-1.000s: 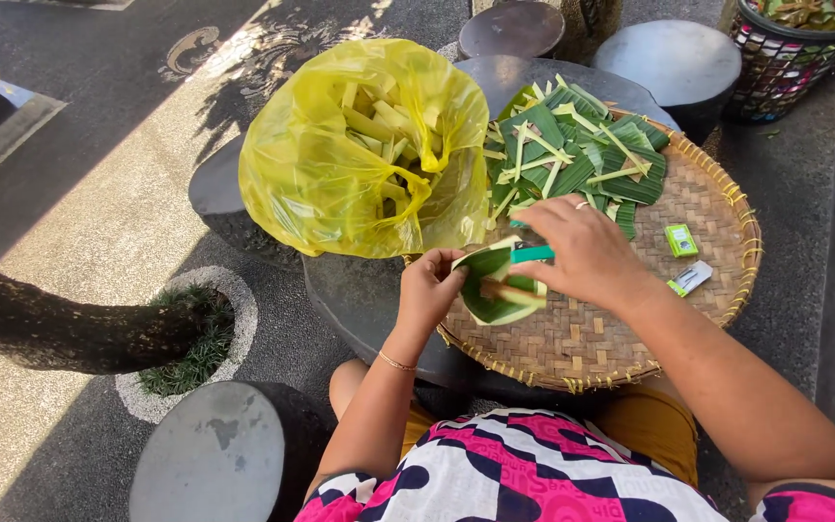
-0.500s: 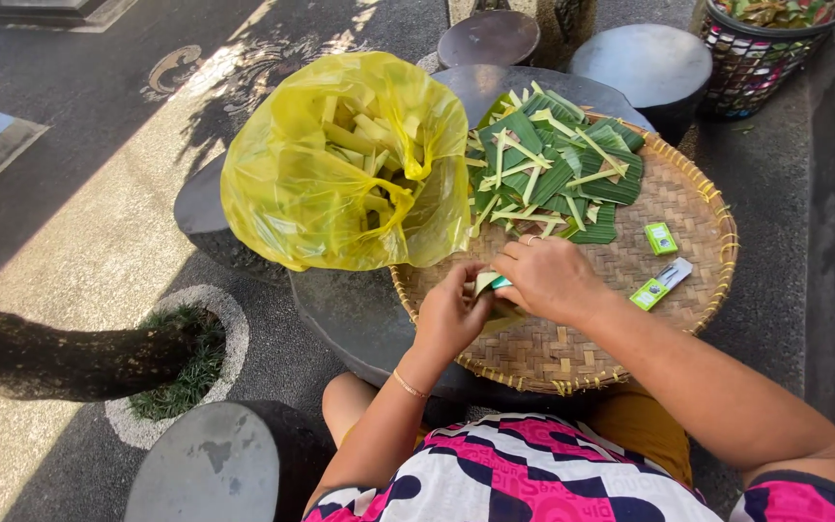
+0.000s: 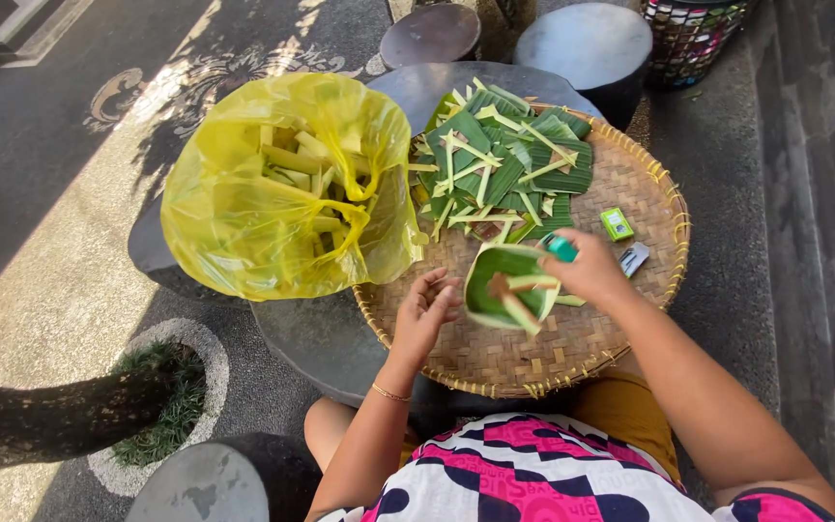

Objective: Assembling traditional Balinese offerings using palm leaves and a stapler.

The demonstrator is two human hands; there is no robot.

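Note:
A round woven tray (image 3: 620, 329) rests on a dark stone table. My right hand (image 3: 593, 269) grips a teal stapler (image 3: 561, 247) together with the rim of a folded green leaf cup (image 3: 506, 287) that has pale strips across it. My left hand (image 3: 425, 311) hovers just left of the cup, fingers curled and apart, holding nothing. A pile of cut green leaf pieces and pale palm strips (image 3: 506, 164) lies at the far side of the tray.
A yellow plastic bag (image 3: 282, 193) of pale leaf strips sits left of the tray. A small green box (image 3: 617, 223) and a silvery packet (image 3: 634, 258) lie on the tray's right. Round stone stools (image 3: 582, 43) and a basket (image 3: 693, 29) stand behind; a tree trunk (image 3: 50, 420) at lower left.
My hands have come apart: the right has lifted the leaf cup and stapler to the right, while the left has let go and drawn back leftward.

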